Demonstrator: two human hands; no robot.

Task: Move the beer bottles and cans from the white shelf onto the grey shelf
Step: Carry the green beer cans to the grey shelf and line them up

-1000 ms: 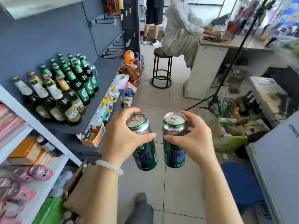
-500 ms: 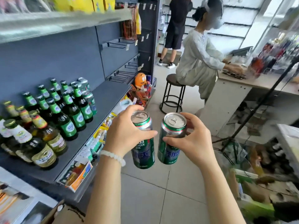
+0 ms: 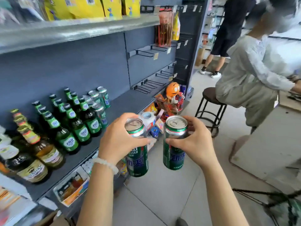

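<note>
My left hand (image 3: 118, 141) grips a tall green beer can (image 3: 138, 159) near its top, and my right hand (image 3: 193, 144) grips a second green beer can (image 3: 174, 154) the same way. Both cans are upright in the air, just off the front edge of the grey shelf (image 3: 123, 105). On that shelf to the left stand several green beer bottles (image 3: 79, 126), darker bottles with yellow labels (image 3: 32, 160) and a few green cans (image 3: 101, 97) at the back. The shelf's right part is bare.
A person on a dark stool (image 3: 210, 101) sits at a counter to the right; another person (image 3: 228, 30) stands further back. Snack boxes and an orange figure (image 3: 173, 90) fill the lower shelf. Wire hooks (image 3: 146, 85) stick out of the back panel. A tripod leg (image 3: 260, 196) crosses the floor at the right.
My view has swung up and closer to the grey shelf. Both hands have carried the cans forward toward the shelf's edge, still gripping them.
</note>
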